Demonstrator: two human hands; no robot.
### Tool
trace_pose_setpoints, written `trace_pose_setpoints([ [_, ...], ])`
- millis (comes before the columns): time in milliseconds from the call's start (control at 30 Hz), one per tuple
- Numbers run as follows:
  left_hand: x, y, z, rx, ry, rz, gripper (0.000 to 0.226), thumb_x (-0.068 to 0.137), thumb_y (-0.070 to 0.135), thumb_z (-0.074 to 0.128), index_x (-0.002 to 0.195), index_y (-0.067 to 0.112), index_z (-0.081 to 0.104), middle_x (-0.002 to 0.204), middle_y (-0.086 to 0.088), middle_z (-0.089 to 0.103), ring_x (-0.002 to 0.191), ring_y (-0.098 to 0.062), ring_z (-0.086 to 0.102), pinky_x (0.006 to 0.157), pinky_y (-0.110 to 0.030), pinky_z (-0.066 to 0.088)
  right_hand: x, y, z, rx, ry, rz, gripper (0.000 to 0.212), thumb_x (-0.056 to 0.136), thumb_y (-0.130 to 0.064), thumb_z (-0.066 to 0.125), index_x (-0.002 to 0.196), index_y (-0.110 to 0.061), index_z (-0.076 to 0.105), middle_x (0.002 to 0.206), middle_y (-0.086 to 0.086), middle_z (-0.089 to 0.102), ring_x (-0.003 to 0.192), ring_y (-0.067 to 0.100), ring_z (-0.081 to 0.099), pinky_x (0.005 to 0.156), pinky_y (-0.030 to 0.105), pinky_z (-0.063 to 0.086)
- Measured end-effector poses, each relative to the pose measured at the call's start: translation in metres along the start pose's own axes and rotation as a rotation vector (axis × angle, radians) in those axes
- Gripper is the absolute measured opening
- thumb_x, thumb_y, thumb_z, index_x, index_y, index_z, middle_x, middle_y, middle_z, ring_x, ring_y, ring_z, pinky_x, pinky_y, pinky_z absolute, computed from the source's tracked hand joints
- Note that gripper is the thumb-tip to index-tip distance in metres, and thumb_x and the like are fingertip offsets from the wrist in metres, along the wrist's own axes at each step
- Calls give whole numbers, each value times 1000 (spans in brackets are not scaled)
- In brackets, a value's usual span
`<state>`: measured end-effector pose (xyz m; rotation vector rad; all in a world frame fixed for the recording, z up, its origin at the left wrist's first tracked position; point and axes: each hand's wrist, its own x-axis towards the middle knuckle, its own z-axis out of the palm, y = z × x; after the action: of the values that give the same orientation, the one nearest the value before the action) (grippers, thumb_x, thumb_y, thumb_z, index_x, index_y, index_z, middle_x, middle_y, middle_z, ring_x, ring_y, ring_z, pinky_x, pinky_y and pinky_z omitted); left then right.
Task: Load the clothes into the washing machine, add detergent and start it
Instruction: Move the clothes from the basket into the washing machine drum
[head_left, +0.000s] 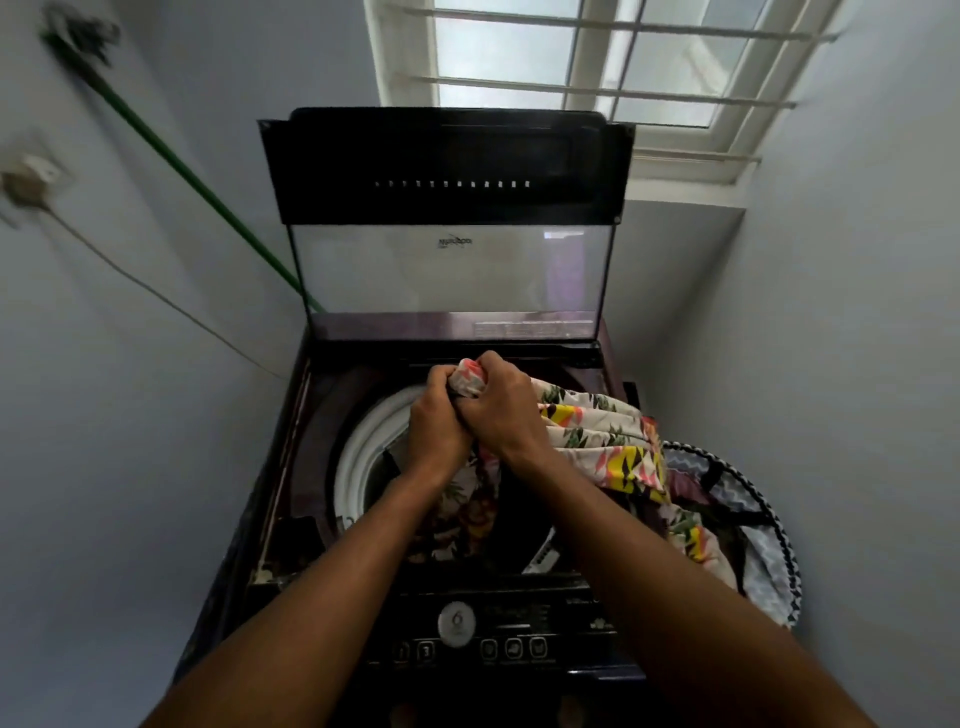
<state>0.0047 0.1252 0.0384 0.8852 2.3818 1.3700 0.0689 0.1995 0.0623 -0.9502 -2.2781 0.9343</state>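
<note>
Over washer (291, 467), hands fisted round garment (597, 431)

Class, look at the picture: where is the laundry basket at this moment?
In the head view, the laundry basket sits low on the right, beside the washing machine and against the right wall; the floral garment gripped by both hands trails from it over the drum.

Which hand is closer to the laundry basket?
The right hand. It grips the flowered cloth over the washer's opening, on the side where the basket stands. The left hand grips the same cloth just beyond it, farther from the basket.
</note>
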Motion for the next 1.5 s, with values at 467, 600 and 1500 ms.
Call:
trace_pose_setpoints([
  [467, -8, -77, -36, 276, -422, -142, 37, 95, 25, 52, 130, 18, 54, 131, -9, 57, 116, -26, 57, 92, -33, 46, -20, 26, 84, -124, -532, 266, 53, 85, -36, 60, 125, -3, 51, 121, 22, 60, 113, 37, 58, 90, 36, 47],
  [600, -9, -76, -22, 335, -511, -112, 44, 91, 24, 59, 134, 21, 53, 136, -6, 48, 117, -23, 54, 84, -28, 42, -23, 39, 67, -189, -551, 280, 54, 84, -38, 62, 131, -12, 52, 129, 18, 54, 120, 35, 51, 97, 40, 46],
  [1500, -17, 47, 173, 223, -745, 212, 82, 68, -2, 80, 142, 16, 52, 138, -5, 47, 127, -18, 48, 102, -12, 34, -41, 203, -84, 173, -23, 856, 86, 65, -49, 81, 139, -26, 44, 119, 5, 64, 104, 27, 63, 80, 34, 51],
])
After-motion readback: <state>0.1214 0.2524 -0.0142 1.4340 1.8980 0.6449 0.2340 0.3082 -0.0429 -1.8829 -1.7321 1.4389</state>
